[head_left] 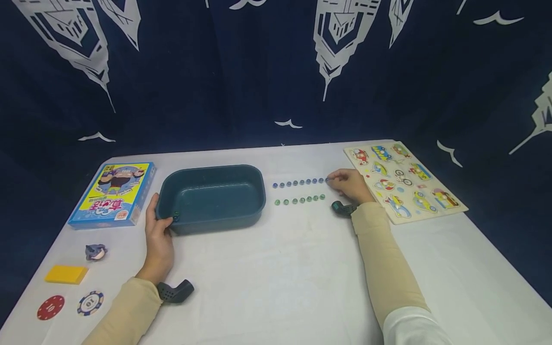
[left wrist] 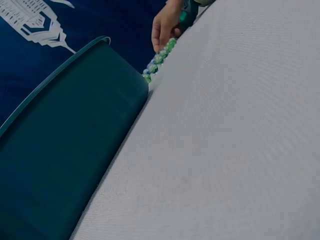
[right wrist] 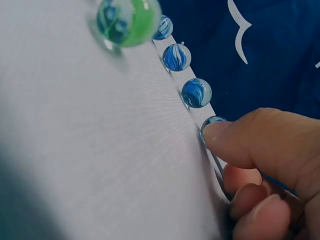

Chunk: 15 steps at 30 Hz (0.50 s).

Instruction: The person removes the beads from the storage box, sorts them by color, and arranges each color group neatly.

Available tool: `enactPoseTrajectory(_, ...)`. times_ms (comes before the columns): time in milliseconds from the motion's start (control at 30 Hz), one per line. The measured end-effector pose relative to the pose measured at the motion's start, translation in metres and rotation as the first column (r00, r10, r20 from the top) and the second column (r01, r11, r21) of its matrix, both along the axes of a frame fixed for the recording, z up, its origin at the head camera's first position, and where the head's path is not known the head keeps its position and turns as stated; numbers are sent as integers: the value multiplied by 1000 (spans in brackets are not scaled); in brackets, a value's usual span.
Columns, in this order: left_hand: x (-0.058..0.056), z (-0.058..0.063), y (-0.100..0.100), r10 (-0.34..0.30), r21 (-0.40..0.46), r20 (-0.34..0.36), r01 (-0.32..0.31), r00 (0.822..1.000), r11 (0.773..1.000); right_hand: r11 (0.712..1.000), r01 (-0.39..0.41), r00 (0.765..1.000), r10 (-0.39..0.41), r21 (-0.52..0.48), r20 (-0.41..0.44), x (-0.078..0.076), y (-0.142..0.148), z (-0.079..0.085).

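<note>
Head view: a dark navy backdrop [head_left: 250,81] printed with white towers and birds hangs behind a table [head_left: 276,278] covered in white cloth. At the table's far right lies a pale puzzle board [head_left: 409,191] with colourful vehicle pictures, slanted across the corner. Left of the middle stands a teal container [head_left: 211,225], upright, and beside it, further left, a blue and yellow box [head_left: 114,191] lies flat.

Both arms wear beige sleeves. The left hand [head_left: 158,237] grips the container's left end, thumb at the rim near the front corner and fingers along the outer wall. The right hand [head_left: 350,184], near the puzzle board, pinches a marble; the right wrist view shows the thumb pressed to it and the other fingers curled below. A dark device [head_left: 176,291] sits at the left wrist, another [head_left: 343,208] at the right.

On the left of the table are a yellow block [head_left: 66,274], a red chip [head_left: 51,307], a white and blue chip [head_left: 90,303] and a small shark figure [head_left: 96,252].

Smallest are the marbles. Between container and right hand run two lines, the blue marbles [head_left: 302,182] behind and the green marbles [head_left: 302,200] in front. The pinched marble [right wrist: 214,119], also blue, ends the rear line on the right. More green ones [head_left: 176,215] lie in the container's near left corner, too small to count.
</note>
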<state>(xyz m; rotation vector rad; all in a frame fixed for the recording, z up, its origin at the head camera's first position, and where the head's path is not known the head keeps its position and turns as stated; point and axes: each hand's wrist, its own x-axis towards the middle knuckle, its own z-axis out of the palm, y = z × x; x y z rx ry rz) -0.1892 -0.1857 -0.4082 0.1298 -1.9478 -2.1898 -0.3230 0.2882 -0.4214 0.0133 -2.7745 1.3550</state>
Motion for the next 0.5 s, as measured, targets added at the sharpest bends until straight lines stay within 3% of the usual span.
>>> enactPoseTrajectory(267,1,1,-3,6,6,-7,-6,1000,1000,997,-22,1000,24,-70,14,-1,-5,12)
enactPoseTrajectory(500,0,0,-2,7,23,-21,-6,1000,1000,976,-130,991,133,-177,8,6,-42,52)
